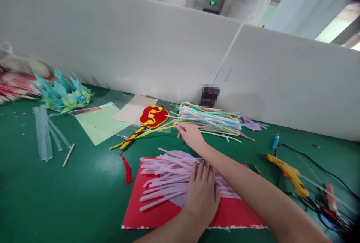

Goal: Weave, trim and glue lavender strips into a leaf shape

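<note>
Nearest you, a red rectangular sheet with a ragged white edge point(135, 207) is lying on the green tabletop point(70, 201). On it, your left hand point(203, 190) is resting palm down over a loose bundle of lavender fuzzy craft stems point(174, 178), its fingers lying slightly apart; you cannot tell whether they are gripping. A round lavender piece point(182, 155) is showing beneath that bundle. To the right, a yellow glue gun point(289, 171) is lying on its side. Your right forearm is crossing above the lavender stems, and your right hand point(191, 135) is reaching to the near-left edge of a multicoloured pile of fuzzy stems point(209, 118), its fingers bent and close together; whether they are pinching a stem, you cannot tell. Left of it, a red-and-yellow fan-shaped ornament with a tassel point(154, 117) is lying. Beyond, a white panel point(126, 48) is standing.
</note>
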A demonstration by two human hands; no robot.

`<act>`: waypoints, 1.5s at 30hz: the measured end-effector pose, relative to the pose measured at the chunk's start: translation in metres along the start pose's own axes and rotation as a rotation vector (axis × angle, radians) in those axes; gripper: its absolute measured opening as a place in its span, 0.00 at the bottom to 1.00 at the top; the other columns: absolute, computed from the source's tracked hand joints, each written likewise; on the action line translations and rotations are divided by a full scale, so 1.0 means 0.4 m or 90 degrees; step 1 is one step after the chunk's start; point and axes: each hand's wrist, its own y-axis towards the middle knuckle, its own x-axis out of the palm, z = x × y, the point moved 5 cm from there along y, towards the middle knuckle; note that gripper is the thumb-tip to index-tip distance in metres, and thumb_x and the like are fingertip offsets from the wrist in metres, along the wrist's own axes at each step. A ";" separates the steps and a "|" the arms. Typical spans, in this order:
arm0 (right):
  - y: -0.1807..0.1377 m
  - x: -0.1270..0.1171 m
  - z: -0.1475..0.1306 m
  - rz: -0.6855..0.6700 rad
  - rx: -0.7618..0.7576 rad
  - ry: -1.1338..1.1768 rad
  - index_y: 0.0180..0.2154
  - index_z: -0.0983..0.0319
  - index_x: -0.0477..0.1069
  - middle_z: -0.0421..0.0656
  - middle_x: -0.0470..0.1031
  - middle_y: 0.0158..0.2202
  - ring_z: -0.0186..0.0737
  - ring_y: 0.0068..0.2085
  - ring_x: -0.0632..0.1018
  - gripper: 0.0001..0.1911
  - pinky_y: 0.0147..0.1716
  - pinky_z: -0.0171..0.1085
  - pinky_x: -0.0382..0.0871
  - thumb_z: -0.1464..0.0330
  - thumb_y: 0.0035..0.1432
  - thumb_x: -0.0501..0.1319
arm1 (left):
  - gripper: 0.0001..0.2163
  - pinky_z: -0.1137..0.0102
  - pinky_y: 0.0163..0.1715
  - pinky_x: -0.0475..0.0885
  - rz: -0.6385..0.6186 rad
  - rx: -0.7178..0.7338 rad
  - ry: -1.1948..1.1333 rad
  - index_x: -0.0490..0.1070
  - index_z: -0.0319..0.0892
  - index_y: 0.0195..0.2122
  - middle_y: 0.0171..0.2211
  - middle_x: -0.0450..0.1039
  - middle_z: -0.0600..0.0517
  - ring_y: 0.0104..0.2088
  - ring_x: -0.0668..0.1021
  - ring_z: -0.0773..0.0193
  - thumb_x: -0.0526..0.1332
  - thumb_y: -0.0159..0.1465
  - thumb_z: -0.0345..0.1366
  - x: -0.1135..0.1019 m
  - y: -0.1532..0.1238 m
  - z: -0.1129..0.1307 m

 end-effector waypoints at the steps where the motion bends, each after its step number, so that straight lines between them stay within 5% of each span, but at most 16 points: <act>1: 0.001 0.002 -0.002 0.010 0.002 -0.001 0.22 0.60 0.72 0.37 0.76 0.22 0.32 0.25 0.72 0.21 0.29 0.30 0.60 0.62 0.62 0.50 | 0.20 0.56 0.59 0.56 -0.003 -0.001 -0.001 0.65 0.39 0.55 0.57 0.65 0.47 0.58 0.64 0.54 0.47 0.65 0.40 0.000 0.001 0.000; 23: 0.168 0.045 -0.005 0.183 -0.185 -0.038 0.36 0.59 0.76 0.42 0.76 0.36 0.37 0.41 0.72 0.12 0.44 0.36 0.60 0.65 0.62 0.54 | 0.22 0.53 0.60 0.55 -0.028 0.014 -0.057 0.58 0.44 0.60 0.58 0.63 0.50 0.59 0.62 0.52 0.46 0.66 0.42 -0.015 -0.001 0.002; 32: 0.151 0.088 -0.005 0.200 -0.249 -0.357 0.30 0.60 0.76 0.45 0.69 0.35 0.43 0.40 0.64 0.09 0.39 0.42 0.54 0.67 0.58 0.58 | 0.24 0.53 0.60 0.53 -0.032 0.027 -0.062 0.46 0.47 0.64 0.61 0.59 0.52 0.61 0.59 0.54 0.43 0.68 0.42 -0.019 -0.003 0.001; 39: 0.112 0.074 -0.025 0.225 -0.320 -0.393 0.35 0.61 0.72 0.45 0.70 0.36 0.42 0.39 0.65 0.11 0.43 0.42 0.52 0.69 0.63 0.52 | 0.24 0.54 0.60 0.52 -0.050 0.021 -0.058 0.47 0.46 0.64 0.61 0.59 0.51 0.60 0.60 0.53 0.43 0.67 0.43 -0.018 0.000 0.003; 45: 0.072 0.090 -0.047 0.165 -0.263 -0.320 0.40 0.61 0.71 0.45 0.73 0.38 0.41 0.41 0.69 0.13 0.44 0.41 0.55 0.65 0.64 0.50 | 0.24 0.54 0.60 0.52 -0.041 0.037 -0.053 0.47 0.50 0.64 0.61 0.58 0.54 0.61 0.59 0.54 0.44 0.67 0.44 -0.018 -0.002 0.003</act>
